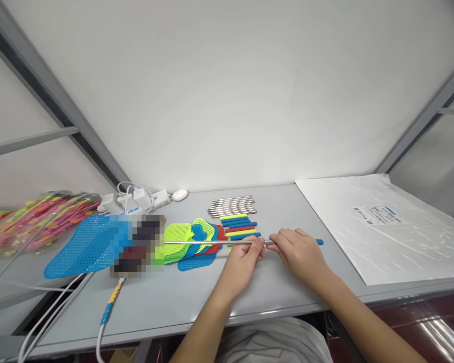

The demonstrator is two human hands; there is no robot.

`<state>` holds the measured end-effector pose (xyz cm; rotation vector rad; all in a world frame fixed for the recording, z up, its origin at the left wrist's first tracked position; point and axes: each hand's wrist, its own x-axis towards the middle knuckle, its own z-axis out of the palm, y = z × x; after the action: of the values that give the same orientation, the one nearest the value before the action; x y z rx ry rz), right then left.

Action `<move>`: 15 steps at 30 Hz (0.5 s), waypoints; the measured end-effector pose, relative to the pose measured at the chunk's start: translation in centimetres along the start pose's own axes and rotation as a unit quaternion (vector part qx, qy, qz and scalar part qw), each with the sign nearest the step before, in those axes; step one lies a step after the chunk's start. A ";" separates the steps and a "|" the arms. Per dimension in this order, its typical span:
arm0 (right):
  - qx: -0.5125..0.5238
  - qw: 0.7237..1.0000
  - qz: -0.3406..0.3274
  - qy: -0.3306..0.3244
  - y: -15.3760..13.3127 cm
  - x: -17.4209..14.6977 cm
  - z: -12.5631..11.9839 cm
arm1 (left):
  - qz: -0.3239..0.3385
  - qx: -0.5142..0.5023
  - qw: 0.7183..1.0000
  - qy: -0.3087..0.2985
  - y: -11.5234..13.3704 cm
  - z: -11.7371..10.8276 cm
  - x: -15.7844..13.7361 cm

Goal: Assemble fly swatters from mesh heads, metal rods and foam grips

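Note:
Both my hands hold a fly swatter level above the table. My left hand is closed around its thin metal rod, thumb on top. Close beside it, my right hand wraps the handle end, and a blue handle tip sticks out past it. At the far left is a blue perforated swatter head in line with the rod; a pixelated patch hides where they meet. Under the rod lie several loose swatter heads in green, blue and red. Behind my left hand are several coloured handle grips.
Several metal rods lie toward the wall. A large white wrapped sheet covers the right side. Chargers on a power strip, a white mouse-like device, bagged colourful items and a cable are at left.

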<state>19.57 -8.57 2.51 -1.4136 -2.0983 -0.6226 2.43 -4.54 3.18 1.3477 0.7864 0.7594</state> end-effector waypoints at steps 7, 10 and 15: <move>0.010 0.999 0.030 0.024 2.3 -0.9 -0.5 | 0.067 -0.121 0.962 0.237 1.5 -6.9 -1.5; 0.019 0.999 0.026 0.018 2.9 -1.3 -0.7 | 0.095 -0.127 0.960 0.232 2.4 -8.6 -2.0; 0.019 0.999 0.016 0.020 2.8 -1.2 -1.0 | 0.085 -0.127 0.960 0.234 1.7 -6.9 -1.5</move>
<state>22.73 -9.06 2.68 -1.3991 -2.0415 -0.5897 -4.24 -2.00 4.53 1.0204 0.9096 1.3011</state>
